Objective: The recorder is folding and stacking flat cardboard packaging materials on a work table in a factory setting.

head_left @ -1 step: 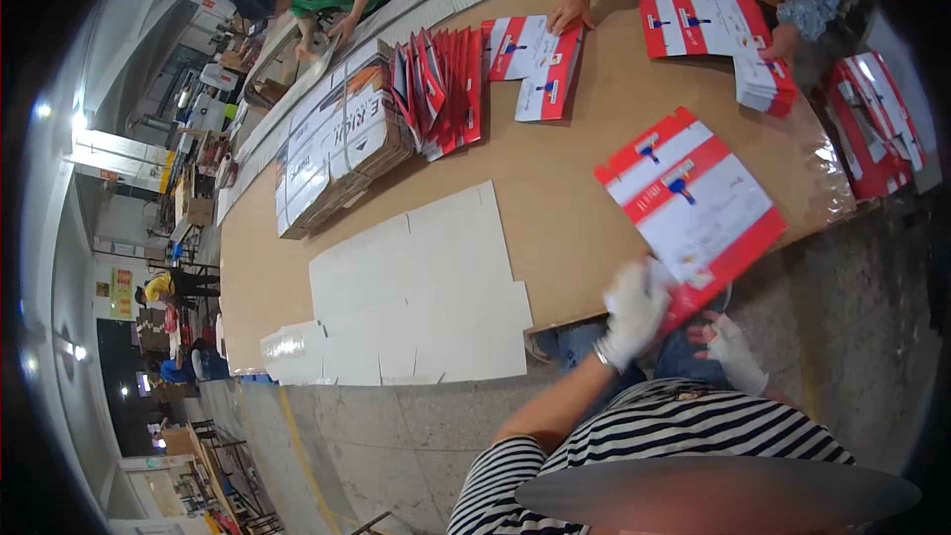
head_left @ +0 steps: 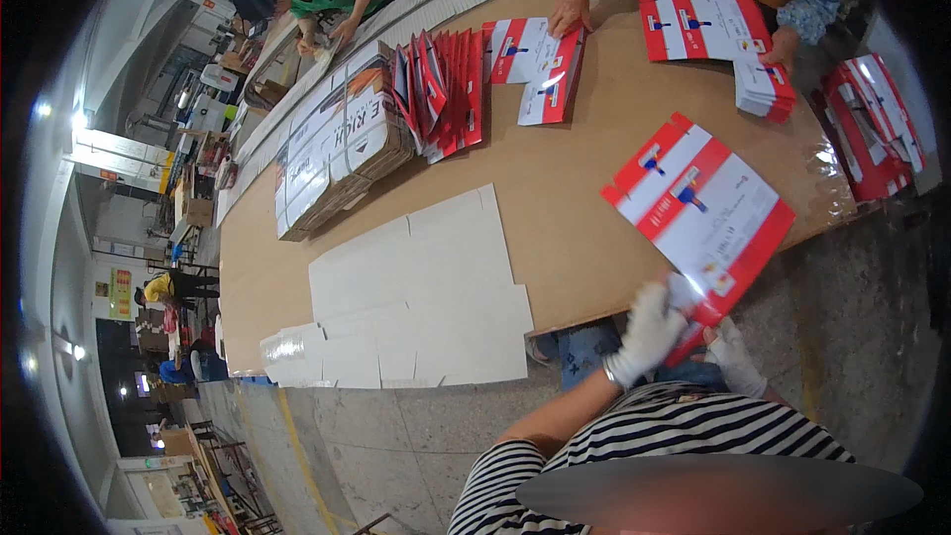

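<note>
A red-and-white printed cardboard box blank [head_left: 728, 208] lies slanted over the table's near right edge, its lower end hanging past it towards me. My left hand [head_left: 649, 334], in a white glove, is closed on the blank's lower left side. My right hand [head_left: 735, 359], also in a white covering with bare fingertips, is at the lower right edge; its fingers close on the cardboard, partly hidden behind it. To the left, a plain white cut cardboard sheet [head_left: 421, 287] lies flat on the table.
Brown cardboard covers the table [head_left: 565, 178]. A strapped carton bundle [head_left: 342, 144] and a row of folded red boxes [head_left: 456, 89] stand farther left. Across the table, a co-worker's hands [head_left: 570, 5] rest on more blanks [head_left: 703, 25]. Another red stack [head_left: 872, 129] sits at far right.
The blank and my left hand have shifted slightly right. My right hand, whose fingers were spread apart below the blank, has come up to its lower edge.
</note>
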`<state>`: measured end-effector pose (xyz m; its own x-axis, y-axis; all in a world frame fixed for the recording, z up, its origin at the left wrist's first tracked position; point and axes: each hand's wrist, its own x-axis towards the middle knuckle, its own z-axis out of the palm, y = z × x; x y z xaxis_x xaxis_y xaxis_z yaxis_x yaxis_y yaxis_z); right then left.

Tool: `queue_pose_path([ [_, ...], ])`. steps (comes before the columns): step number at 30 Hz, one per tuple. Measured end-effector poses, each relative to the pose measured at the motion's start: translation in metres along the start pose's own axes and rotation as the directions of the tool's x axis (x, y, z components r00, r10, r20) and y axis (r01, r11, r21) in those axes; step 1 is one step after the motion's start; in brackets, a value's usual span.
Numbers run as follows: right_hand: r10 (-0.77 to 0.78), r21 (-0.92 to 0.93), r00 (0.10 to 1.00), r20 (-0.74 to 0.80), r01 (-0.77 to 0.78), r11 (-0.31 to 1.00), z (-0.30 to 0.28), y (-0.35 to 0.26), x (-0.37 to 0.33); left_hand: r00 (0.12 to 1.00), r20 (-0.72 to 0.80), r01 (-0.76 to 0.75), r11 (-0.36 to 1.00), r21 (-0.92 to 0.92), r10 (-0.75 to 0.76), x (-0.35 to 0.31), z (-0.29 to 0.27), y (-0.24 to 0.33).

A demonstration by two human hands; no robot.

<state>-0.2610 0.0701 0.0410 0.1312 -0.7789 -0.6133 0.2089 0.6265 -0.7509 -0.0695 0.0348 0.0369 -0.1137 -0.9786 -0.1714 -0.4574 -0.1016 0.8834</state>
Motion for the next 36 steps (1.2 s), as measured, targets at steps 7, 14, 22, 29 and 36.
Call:
queue_pose_path([
  [7, -0.506, -0.587, 0.861, -0.046, 0.387, 0.711, -0.027, -0.095, 0.079, 0.969, -0.248, 0.135, 0.807, 0.576, 0.015, -0.061, -0.106, -0.02],
  [14, -0.536, -0.673, 0.783, 0.314, 0.582, 0.456, 0.046, -0.221, 0.251, 0.88, -0.382, 0.472, 0.424, 0.773, -0.284, -0.127, -0.15, -0.077],
  [22, -0.49, -0.752, 0.834, 0.253, 0.488, 0.443, 0.234, -0.236, 0.402, 0.775, -0.627, 0.431, 0.794, 0.428, -0.083, -0.139, -0.159, -0.066],
  [29, -0.152, -0.365, 0.333, 0.93, 0.81, -0.459, 0.248, -0.204, 0.172, 0.754, -0.63, 0.267, 0.792, 0.549, 0.182, -0.121, -0.172, 0.004],
  [36, -0.428, -0.127, -0.054, 0.902, 0.915, -0.383, 0.15, -0.085, 0.062, 0.914, -0.307, -0.056, 0.832, 0.552, 0.265, -0.108, -0.112, 0.038],
])
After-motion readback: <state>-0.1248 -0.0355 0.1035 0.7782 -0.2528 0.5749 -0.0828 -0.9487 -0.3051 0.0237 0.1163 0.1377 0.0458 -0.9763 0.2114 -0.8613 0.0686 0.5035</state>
